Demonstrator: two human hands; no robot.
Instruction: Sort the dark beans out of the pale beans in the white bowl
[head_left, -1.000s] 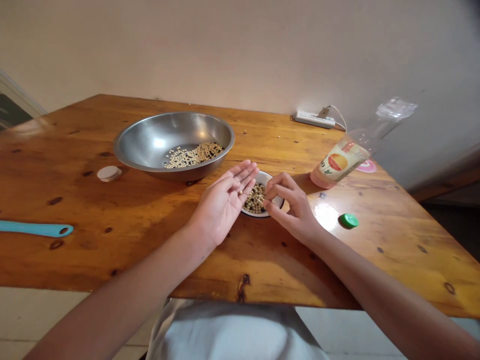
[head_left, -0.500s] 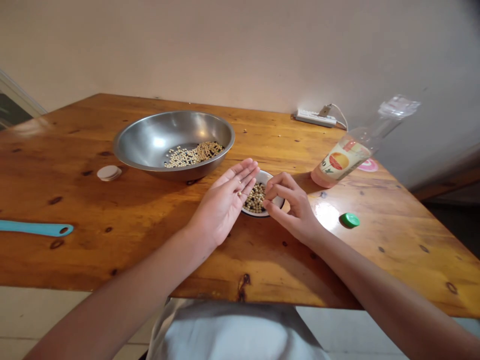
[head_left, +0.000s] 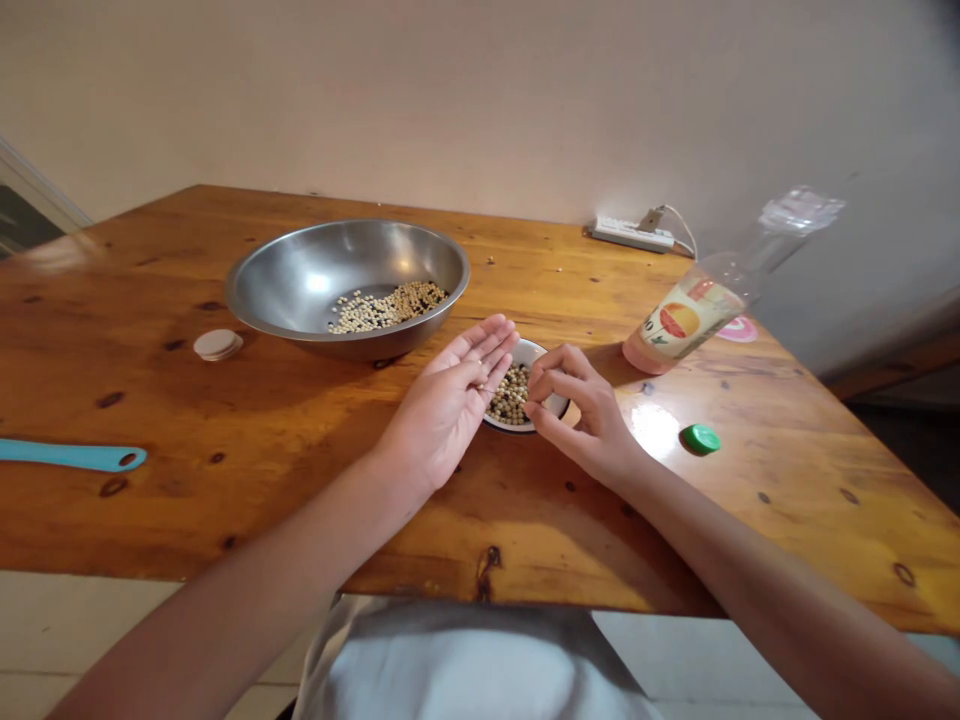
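beans (head_left: 510, 398) lay in a bowl (head_left: 528, 352) between open left hand (head_left: 448, 398) and pinched right hand (head_left: 579, 405). tabletop (head_left: 525, 525) separated bowl from near edge (head_left: 585, 604).

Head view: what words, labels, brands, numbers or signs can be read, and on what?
Something like "0": left edge of the bottle label; neighbouring characters unclear.
Reddish marks, label's upper part: too blurred to read.
Nothing else legible.

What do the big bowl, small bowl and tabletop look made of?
Big bowl: metal, probably stainless steel; smooth grey with bright reflections. Small bowl: white, glossy, dark edging; perhaps enamelled metal, though ceramic or plastic isn't ruled out. Tabletop: apparently varnished wood; knots and grain show under a glossy glare.
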